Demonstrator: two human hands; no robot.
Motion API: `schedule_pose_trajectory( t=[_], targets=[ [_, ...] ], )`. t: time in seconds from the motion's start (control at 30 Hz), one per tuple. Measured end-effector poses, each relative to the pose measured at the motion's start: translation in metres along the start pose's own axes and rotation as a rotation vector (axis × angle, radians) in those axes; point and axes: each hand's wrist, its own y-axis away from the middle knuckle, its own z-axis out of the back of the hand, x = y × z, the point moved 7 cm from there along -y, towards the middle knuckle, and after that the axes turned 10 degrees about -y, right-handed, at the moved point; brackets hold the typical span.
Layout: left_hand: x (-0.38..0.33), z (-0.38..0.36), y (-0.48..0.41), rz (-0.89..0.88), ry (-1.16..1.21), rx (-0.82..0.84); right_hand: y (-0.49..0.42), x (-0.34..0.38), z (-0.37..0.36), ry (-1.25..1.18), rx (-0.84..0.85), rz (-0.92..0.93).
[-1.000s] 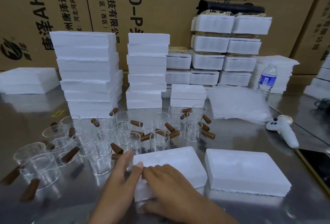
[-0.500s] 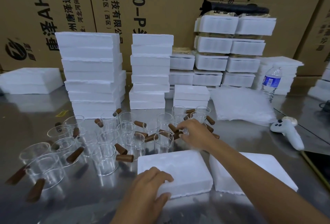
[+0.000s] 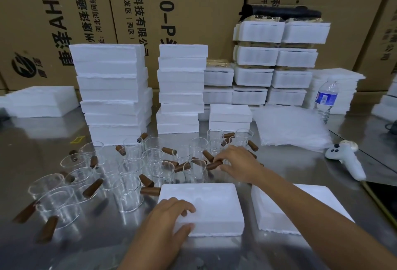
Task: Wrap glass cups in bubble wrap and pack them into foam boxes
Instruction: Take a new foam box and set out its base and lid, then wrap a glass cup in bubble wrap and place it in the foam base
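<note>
Steel forms the table (image 3: 300, 162), and at its far left edge lies a low foam slab (image 3: 43, 102). Glass cups (image 3: 131, 192) with brown wooden handles stand crowded across the left and middle of the table, several handles pointing toward the near edge. Behind them, toward the far edge, rise tall foam box stacks (image 3: 111, 89), with printed cardboard cartons (image 3: 193, 1) as a wall at the back. At the middle of the near edge, the left hand (image 3: 169, 216) grips a closed foam box (image 3: 214, 203) at its near left corner, fingers curled over the top and thumb against the front side. Just beyond that box, the right hand (image 3: 238, 162) pinches the brown handle of one glass cup (image 3: 196, 170), which stands among the others. A second foam box (image 3: 272, 218) lies just beside the first, to its right, partly under the right forearm. Farther right, toward the far edge, sits a pile of bubble wrap (image 3: 290, 127), then a water bottle (image 3: 325, 97). A white controller (image 3: 345, 160) rests near the right edge.
</note>
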Motion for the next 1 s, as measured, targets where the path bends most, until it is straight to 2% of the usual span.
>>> schedule_pose_trajectory(
  t=[0.17, 0.3, 0.37, 0.5, 0.57, 0.63, 0.7, 0.9, 1.0],
  targets=[
    [-0.001, 0.014, -0.002, 0.064, 0.169, -0.176, 0.010, -0.017, 0.021, -0.076, -0.138, 0.001],
    [-0.009, 0.021, -0.022, 0.153, 0.365, -0.212, 0.029, -0.032, 0.052, -0.533, -0.355, -0.123],
    [-0.013, 0.023, -0.038, 0.214, 0.600, -0.196, 0.042, -0.029, 0.065, -0.713, -0.403, -0.134],
    [-0.036, 0.015, -0.079, 0.288, 1.193, -0.095, 0.065, -0.022, 0.079, -0.934, -0.355, -0.134],
    [-0.052, 0.006, -0.095, 0.295, 1.464, -0.030, 0.073, -0.018, 0.085, -0.910, -0.326, -0.126],
    [-0.071, -0.001, -0.105, 0.272, 1.631, 0.050, 0.079, -0.016, 0.088, -0.846, -0.296, -0.121],
    [-0.079, -0.008, -0.109, 0.271, 1.748, 0.061, 0.081, -0.019, 0.089, -0.805, -0.295, -0.122],
    [-0.062, -0.025, -0.113, 0.350, 1.832, -0.034, 0.066, -0.046, 0.096, -0.684, -0.237, -0.137],
    [-0.043, -0.028, -0.112, 0.394, 1.849, -0.100, 0.041, -0.102, 0.118, -0.659, -0.401, -0.261]
  ],
)
